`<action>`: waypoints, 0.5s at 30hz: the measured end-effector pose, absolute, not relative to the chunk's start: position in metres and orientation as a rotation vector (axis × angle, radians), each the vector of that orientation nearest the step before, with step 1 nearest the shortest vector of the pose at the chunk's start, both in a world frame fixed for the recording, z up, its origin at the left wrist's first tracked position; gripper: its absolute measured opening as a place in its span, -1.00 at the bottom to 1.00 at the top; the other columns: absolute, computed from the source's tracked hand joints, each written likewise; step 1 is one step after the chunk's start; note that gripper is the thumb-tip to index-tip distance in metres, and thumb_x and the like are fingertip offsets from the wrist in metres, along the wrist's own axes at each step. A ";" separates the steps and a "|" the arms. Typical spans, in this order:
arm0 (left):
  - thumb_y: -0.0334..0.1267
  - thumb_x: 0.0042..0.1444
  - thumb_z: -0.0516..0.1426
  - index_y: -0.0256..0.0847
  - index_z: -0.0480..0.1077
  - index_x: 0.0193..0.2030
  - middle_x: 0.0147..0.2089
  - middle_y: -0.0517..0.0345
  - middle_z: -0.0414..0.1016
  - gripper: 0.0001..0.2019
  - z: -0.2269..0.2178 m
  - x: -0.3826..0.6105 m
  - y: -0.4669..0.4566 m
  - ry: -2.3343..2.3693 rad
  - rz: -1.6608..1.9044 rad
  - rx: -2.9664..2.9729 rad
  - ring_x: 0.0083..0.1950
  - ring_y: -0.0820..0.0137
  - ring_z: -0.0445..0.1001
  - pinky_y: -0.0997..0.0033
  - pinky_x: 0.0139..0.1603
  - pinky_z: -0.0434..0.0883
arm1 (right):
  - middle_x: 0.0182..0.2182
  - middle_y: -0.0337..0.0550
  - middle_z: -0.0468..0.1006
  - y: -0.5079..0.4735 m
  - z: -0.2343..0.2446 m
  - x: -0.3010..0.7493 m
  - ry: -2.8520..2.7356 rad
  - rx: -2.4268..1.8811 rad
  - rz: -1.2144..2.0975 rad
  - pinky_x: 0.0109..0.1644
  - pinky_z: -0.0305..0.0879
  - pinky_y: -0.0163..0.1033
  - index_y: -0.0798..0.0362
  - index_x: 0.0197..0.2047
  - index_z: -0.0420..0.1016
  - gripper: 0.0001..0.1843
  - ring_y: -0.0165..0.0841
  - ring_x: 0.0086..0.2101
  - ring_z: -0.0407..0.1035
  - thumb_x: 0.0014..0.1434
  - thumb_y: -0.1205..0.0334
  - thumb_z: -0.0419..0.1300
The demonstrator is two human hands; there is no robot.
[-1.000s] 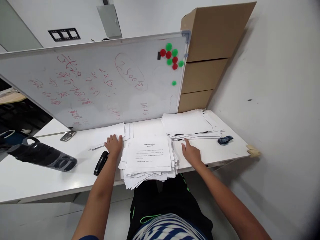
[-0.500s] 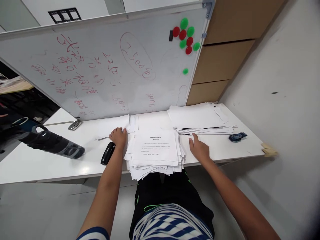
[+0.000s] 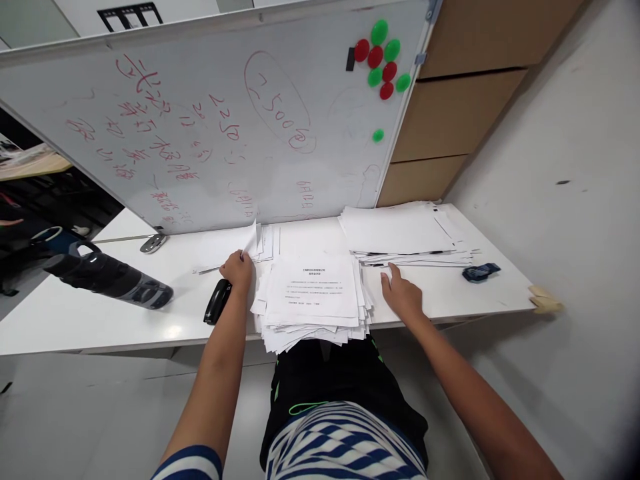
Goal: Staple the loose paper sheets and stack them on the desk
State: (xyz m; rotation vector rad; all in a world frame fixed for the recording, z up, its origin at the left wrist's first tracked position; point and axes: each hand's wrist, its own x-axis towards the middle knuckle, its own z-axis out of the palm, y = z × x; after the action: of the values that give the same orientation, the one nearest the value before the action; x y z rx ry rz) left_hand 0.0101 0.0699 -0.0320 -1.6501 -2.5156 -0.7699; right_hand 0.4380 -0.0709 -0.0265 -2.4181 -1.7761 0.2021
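Observation:
My left hand [image 3: 237, 271] is closed on the near right corner of a sheet of paper [image 3: 225, 243], which lies atop a low paper stack at the left. That corner is bent upward. A black stapler [image 3: 217, 301] lies just beside my left wrist. In the middle stands a thick, uneven pile of printed pages [image 3: 320, 293], its front part reaching over the table's edge. My right hand [image 3: 403, 295] rests on the table with thumb and forefinger apart, holding nothing I can see. Its fingertips are close to the near edge of another paper stack [image 3: 400, 230].
A whiteboard [image 3: 200, 133] with red writing and round magnets stands along the back. Cardboard boxes [image 3: 460, 100] are stacked behind it. On the white table [image 3: 125, 327] are a dark bottle [image 3: 110, 280], a grey mouse [image 3: 153, 243] and a dark blue item [image 3: 481, 272].
The sheet's corner at my left hand has risen and curls up more. My right hand has stayed nearly in place. The view has shifted slightly.

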 end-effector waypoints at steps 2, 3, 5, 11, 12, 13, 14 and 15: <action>-0.22 0.21 0.01 -0.17 0.44 0.08 0.05 -0.08 0.52 -0.65 -0.031 0.011 0.069 -2.528 -0.808 -1.657 0.10 0.09 0.40 0.04 0.15 0.15 | -0.34 0.07 0.62 -0.071 -0.028 0.439 -1.782 -2.406 0.194 -0.23 0.26 -0.16 0.15 0.40 0.05 -0.38 -0.09 -0.30 0.53 0.43 -0.01 -0.25; -0.23 0.18 0.03 -0.17 0.42 0.10 0.08 -0.09 0.50 -0.63 -0.030 0.011 0.068 -2.539 -0.818 -1.659 0.14 0.07 0.38 0.02 0.17 0.14 | -0.34 0.06 0.62 -0.071 -0.028 0.439 -1.783 -2.403 0.187 -0.24 0.25 -0.17 0.15 0.40 0.06 -0.38 -0.09 -0.30 0.53 0.43 -0.01 -0.25; -0.24 0.15 0.05 -0.17 0.40 0.13 0.13 -0.10 0.47 -0.60 -0.028 0.012 0.068 -2.563 -0.826 -1.660 0.19 0.05 0.34 0.00 0.20 0.12 | -0.34 0.07 0.62 -0.071 -0.030 0.439 -1.782 -2.402 0.164 -0.25 0.25 -0.17 0.15 0.39 0.07 -0.39 -0.09 -0.30 0.54 0.43 -0.01 -0.24; -0.09 0.17 0.07 -0.18 0.37 0.13 0.15 -0.12 0.44 -0.58 -0.027 0.012 0.069 -2.598 -0.874 -1.642 0.25 0.02 0.26 -0.04 0.24 0.08 | -0.35 0.07 0.62 -0.071 -0.031 0.439 -1.781 -2.403 0.145 -0.26 0.24 -0.17 0.14 0.38 0.09 -0.40 -0.09 -0.31 0.53 0.43 -0.01 -0.23; -0.03 0.17 0.07 -0.18 0.36 0.15 0.18 -0.13 0.42 -0.55 -0.028 0.012 0.070 -2.592 -0.872 -1.647 0.26 0.00 0.24 -0.05 0.25 0.07 | -0.34 0.07 0.63 -0.071 -0.030 0.439 -1.779 -2.407 0.149 -0.25 0.24 -0.17 0.15 0.38 0.09 -0.40 -0.09 -0.30 0.53 0.43 -0.01 -0.23; 0.02 0.17 0.08 -0.18 0.35 0.16 0.20 -0.15 0.40 -0.51 -0.028 0.013 0.070 -2.582 -0.864 -1.655 0.27 -0.01 0.22 -0.07 0.25 0.07 | -0.34 0.07 0.63 -0.071 -0.030 0.439 -1.779 -2.409 0.152 -0.25 0.24 -0.17 0.15 0.38 0.09 -0.40 -0.09 -0.30 0.53 0.43 -0.01 -0.23; 0.05 0.16 0.08 -0.17 0.34 0.17 0.22 -0.16 0.37 -0.49 -0.028 0.013 0.070 -2.571 -0.848 -1.663 0.28 -0.02 0.21 -0.08 0.25 0.07 | -0.34 0.07 0.63 -0.071 -0.029 0.438 -1.782 -2.410 0.154 -0.25 0.24 -0.18 0.15 0.38 0.09 -0.40 -0.10 -0.30 0.53 0.43 -0.01 -0.23; 0.07 0.16 0.08 -0.16 0.35 0.17 0.24 -0.16 0.35 -0.48 -0.028 0.014 0.071 -2.563 -0.826 -1.667 0.28 -0.02 0.20 -0.08 0.24 0.07 | -0.33 0.07 0.63 -0.072 -0.028 0.438 -1.784 -2.412 0.154 -0.25 0.24 -0.18 0.15 0.38 0.08 -0.40 -0.10 -0.29 0.53 0.43 0.00 -0.23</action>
State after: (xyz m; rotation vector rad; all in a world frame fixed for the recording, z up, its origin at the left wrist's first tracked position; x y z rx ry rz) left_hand 0.0139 0.0708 -0.0281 -1.6670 -2.5626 -0.8262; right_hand 0.4382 -0.0717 -0.0282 -2.4116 -1.7841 0.1540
